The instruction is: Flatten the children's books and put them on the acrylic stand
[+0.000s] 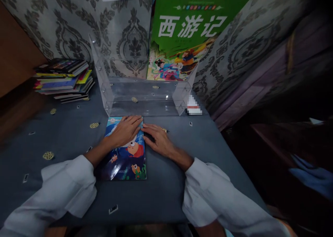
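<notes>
A children's picture book [130, 164] with a blue cover of cartoon fish lies flat on the table. My left hand [127, 130] rests palm down across its upper part, fingers stretched out, hiding some of the cover. At the book's right edge is my right hand [159, 140], fingers extended and fingertips touching or nearly touching the edge, thumb apart below them. Just beyond the book stands a clear acrylic rack [140, 107] with stepped ledges. A green book [182, 43] with white Chinese characters leans upright at the rack's right side.
A stack of books [67, 81] sits at the back left, against the patterned wall covering [75, 36]. A blurred-out white item [194, 107] lies right of the rack. The grey tablecloth [166, 192] ends at the right, where a dark area begins beside a curtain [255, 70].
</notes>
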The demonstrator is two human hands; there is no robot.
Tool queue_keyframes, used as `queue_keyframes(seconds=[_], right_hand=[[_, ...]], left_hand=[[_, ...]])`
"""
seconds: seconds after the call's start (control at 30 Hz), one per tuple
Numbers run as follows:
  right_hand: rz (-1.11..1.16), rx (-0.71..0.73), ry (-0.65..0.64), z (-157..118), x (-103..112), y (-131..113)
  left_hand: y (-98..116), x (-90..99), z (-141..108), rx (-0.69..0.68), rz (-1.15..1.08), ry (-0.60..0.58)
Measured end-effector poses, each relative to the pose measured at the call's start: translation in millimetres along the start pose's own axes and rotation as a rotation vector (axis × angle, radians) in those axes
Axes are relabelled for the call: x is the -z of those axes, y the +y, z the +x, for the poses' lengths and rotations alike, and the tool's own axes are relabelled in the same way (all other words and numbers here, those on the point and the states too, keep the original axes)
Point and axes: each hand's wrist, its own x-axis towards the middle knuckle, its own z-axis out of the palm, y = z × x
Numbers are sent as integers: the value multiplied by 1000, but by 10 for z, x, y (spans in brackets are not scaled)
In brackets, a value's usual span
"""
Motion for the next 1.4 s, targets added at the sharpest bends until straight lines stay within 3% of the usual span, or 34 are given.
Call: queue_keyframes(seconds=[0.37, 0.63, 0.97, 1.07, 1.17, 1.3, 1.4], right_hand=[[-11, 23, -18, -10, -3, 20], [-5, 53, 7, 0, 12, -27], [67, 123, -13, -33, 89, -415], [84, 98, 22, -65, 84, -426], [49, 34, 105, -62, 91, -387], [16, 21, 44, -40, 85, -340], [-13, 9, 6, -50, 69, -335]], left_hand=[[137, -5, -285, 21, 0, -146], [164, 34, -269, 40, -6, -178], [157, 395, -545, -169, -248, -251], [282, 459, -672, -168, -267, -260], [545, 390, -854, -68, -145, -223], [900, 179, -1090, 95, 81, -121], [981, 75, -1163, 122, 157, -119]])
